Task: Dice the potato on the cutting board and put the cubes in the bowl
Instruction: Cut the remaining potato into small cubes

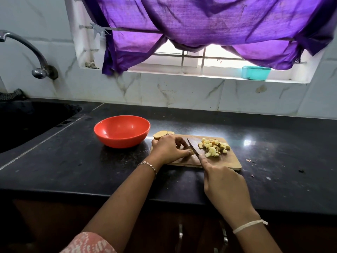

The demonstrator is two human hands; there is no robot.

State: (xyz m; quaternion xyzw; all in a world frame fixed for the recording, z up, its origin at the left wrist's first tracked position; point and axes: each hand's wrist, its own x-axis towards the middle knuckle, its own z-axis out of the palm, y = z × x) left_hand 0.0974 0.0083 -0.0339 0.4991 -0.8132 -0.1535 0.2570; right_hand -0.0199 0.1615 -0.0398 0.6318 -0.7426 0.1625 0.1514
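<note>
Potato cubes (213,147): a pale heap on the right half of the cutting board, just right of the knife blade.
Potato piece (160,135): an uncut chunk with its skin on, at the board's far left corner, just behind the left knuckles and near the bowl.
Cutting board (229,162): wooden, flat on the bench close to its front edge.
Bowl (121,131): red-orange and upright on the bench, just beside the board's far left corner, on the sink side.
Left hand (168,151): on the left half of the board, fingers curled down beside the blade. What lies under them is hidden, so I cannot tell whether it holds anything. A chain bracelet is on the wrist.
Right hand (225,185): wrapped round the knife handle at the board's front edge, forefinger stretched along the blade's back.
Knife (193,148): dark blade slanting across the middle of the board, tip toward the far edge, between the left fingers and the cubes.
Bench (73,161): black polished stone, with a few scraps right of the board.
Sink (27,121): dark, set into the bench's left end, with a tap (27,50) above it.
Teal tub (255,72): on the window sill, under a purple curtain (209,21).
</note>
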